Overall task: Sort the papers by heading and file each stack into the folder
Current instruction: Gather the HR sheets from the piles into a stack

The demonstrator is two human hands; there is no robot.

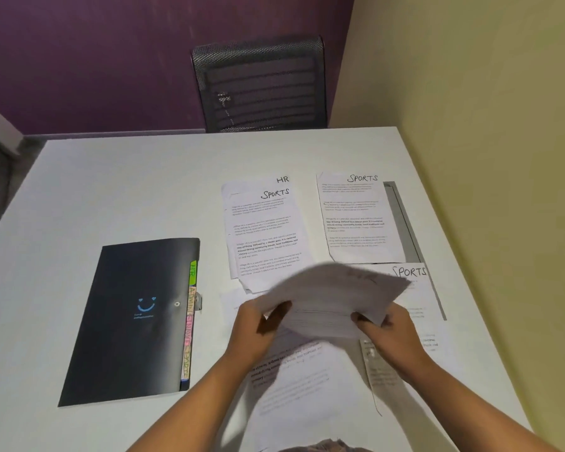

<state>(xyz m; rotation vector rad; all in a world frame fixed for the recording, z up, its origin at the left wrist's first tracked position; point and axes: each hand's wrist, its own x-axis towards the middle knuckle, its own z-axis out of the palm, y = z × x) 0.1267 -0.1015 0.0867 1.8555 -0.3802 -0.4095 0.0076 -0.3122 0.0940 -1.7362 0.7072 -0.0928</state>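
Left hand (262, 329) & right hand (390, 336) each pinch the near edge of a blurred sheaf of papers (333, 296), held above the counter (111, 190). Risk: loose grip, sheets fan out & drop onto the SPORTS sheet (356, 216) / HR pile (265, 230), mixing headings. The folder (134, 321) lies shut, well left.

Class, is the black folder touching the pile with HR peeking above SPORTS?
Apart. The head view shows bare table between the black folder and that pile.
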